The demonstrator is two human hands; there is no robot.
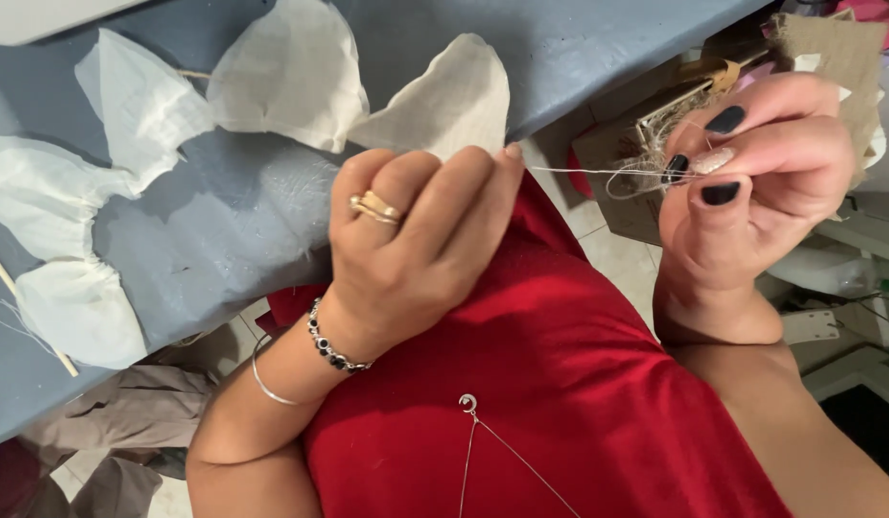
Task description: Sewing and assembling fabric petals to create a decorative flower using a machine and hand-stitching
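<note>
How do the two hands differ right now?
The left hand shows its back, fingers curled, wearing gold rings; the right hand shows its palm side with dark-painted nails. The left hand sits lower, over the red garment; the right hand is raised. Both pinch the same pale thread.

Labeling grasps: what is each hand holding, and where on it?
A thin white thread, stretched between both hands: left hand pinches one end at its fingertips, right hand pinches the other, looped end.
</note>
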